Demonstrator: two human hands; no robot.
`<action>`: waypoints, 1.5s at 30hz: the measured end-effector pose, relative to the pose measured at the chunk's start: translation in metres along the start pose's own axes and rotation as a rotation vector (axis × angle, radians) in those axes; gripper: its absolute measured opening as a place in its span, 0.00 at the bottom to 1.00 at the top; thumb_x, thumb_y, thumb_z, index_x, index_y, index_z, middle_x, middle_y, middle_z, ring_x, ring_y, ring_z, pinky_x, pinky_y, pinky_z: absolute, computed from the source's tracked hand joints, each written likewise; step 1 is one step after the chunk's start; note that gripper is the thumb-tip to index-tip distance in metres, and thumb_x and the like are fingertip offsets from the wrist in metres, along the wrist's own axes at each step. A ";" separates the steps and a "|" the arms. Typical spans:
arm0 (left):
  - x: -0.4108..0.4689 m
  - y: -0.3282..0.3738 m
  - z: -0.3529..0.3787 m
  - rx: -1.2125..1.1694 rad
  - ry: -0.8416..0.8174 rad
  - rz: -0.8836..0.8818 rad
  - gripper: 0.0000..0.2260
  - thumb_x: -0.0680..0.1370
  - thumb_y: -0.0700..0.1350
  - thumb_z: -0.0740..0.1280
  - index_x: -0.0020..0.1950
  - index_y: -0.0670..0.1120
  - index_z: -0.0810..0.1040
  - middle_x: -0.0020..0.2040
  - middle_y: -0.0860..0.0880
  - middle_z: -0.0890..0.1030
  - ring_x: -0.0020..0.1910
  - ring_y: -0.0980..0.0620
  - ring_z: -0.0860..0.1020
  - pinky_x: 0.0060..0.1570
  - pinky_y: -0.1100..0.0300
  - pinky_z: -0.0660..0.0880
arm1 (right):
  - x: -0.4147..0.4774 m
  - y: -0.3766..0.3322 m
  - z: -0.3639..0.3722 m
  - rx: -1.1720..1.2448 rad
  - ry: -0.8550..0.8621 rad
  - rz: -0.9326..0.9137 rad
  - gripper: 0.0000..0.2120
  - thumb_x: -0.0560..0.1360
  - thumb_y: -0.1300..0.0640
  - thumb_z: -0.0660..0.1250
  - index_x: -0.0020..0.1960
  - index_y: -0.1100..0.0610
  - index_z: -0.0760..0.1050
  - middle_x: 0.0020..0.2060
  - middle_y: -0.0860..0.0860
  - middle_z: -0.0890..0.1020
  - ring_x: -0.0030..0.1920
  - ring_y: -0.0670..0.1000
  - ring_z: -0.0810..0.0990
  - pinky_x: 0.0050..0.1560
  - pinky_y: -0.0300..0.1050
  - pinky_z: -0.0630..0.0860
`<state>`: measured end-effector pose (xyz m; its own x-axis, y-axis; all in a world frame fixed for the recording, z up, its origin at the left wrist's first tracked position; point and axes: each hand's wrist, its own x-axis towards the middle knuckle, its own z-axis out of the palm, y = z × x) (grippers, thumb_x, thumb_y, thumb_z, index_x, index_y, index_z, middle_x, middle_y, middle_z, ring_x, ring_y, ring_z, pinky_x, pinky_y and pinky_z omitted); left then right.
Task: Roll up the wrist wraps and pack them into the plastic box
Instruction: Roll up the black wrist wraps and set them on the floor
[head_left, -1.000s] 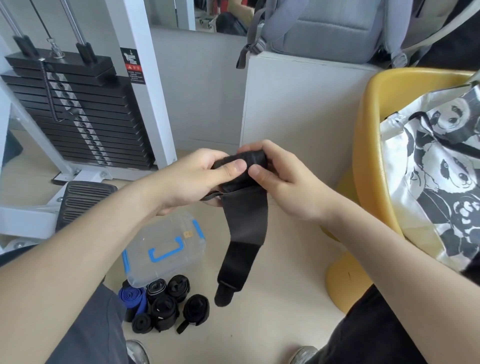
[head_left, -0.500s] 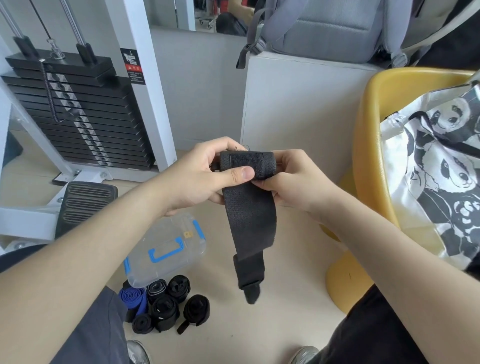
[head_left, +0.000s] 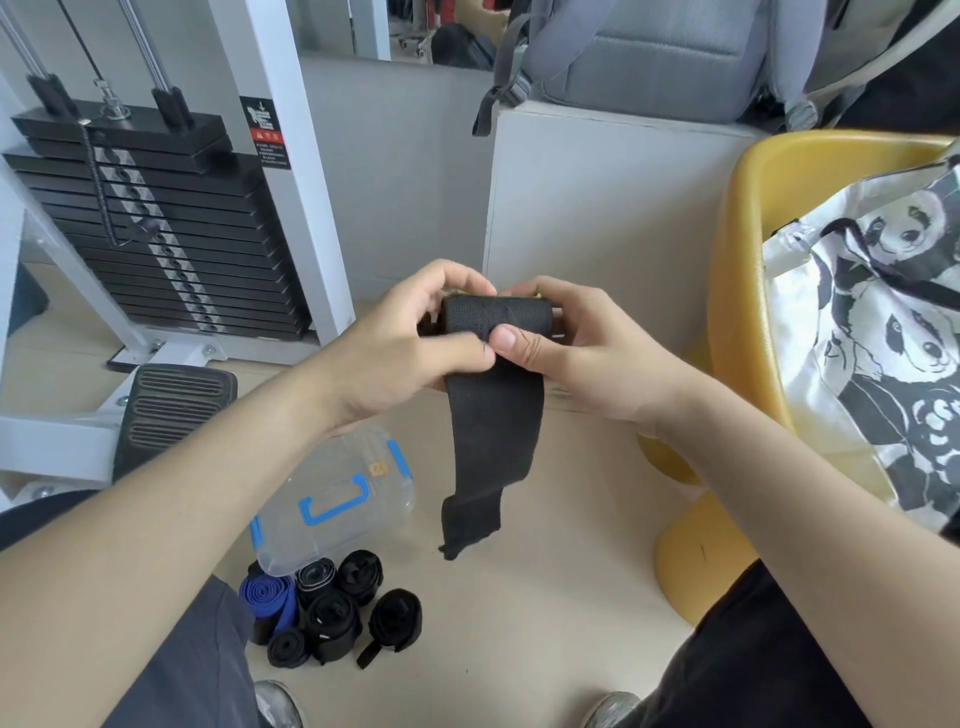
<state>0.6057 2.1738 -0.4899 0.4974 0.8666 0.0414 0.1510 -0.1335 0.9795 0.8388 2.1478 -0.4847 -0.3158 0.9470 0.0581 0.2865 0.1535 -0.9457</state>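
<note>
pale gym flooring (head_left: 545, 613) lies beneath a seated person, a black weight stack (head_left: 156, 228) standing at left and a yellow chair (head_left: 737, 291) with a panda-print bag (head_left: 878, 332) at right; the left hand (head_left: 400, 353) and right hand (head_left: 576, 348) each grip the rolled upper end of a black wrist wrap (head_left: 493, 415), thumbs pressed on its front, the loose tail hanging toward the floor; below, a closed clear plastic box (head_left: 337, 499) with blue latches sits just beside a cluster of rolled wraps (head_left: 332, 613), one of them blue
</note>
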 end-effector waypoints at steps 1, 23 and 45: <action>0.001 0.000 -0.002 -0.123 -0.059 -0.075 0.23 0.73 0.52 0.76 0.67 0.48 0.79 0.58 0.48 0.85 0.56 0.51 0.86 0.52 0.53 0.85 | 0.000 0.000 -0.001 -0.007 0.030 -0.021 0.10 0.81 0.55 0.76 0.61 0.54 0.80 0.47 0.47 0.87 0.49 0.47 0.87 0.50 0.45 0.83; 0.000 -0.003 -0.002 -0.070 -0.024 0.055 0.23 0.78 0.57 0.77 0.71 0.55 0.80 0.62 0.52 0.86 0.61 0.49 0.86 0.55 0.50 0.85 | 0.003 0.002 -0.003 -0.035 0.043 -0.083 0.18 0.81 0.57 0.76 0.69 0.55 0.79 0.54 0.52 0.89 0.55 0.50 0.88 0.55 0.46 0.84; 0.003 -0.004 0.004 -0.216 -0.073 -0.059 0.19 0.85 0.57 0.68 0.67 0.43 0.83 0.59 0.41 0.87 0.58 0.42 0.87 0.52 0.44 0.86 | -0.003 -0.001 -0.003 0.064 -0.003 -0.049 0.16 0.84 0.60 0.72 0.69 0.56 0.71 0.51 0.52 0.87 0.50 0.50 0.87 0.45 0.49 0.85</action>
<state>0.6101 2.1747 -0.4948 0.5544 0.8319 -0.0242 -0.0009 0.0297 0.9996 0.8420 2.1459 -0.4827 -0.3309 0.9380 0.1038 0.2123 0.1811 -0.9603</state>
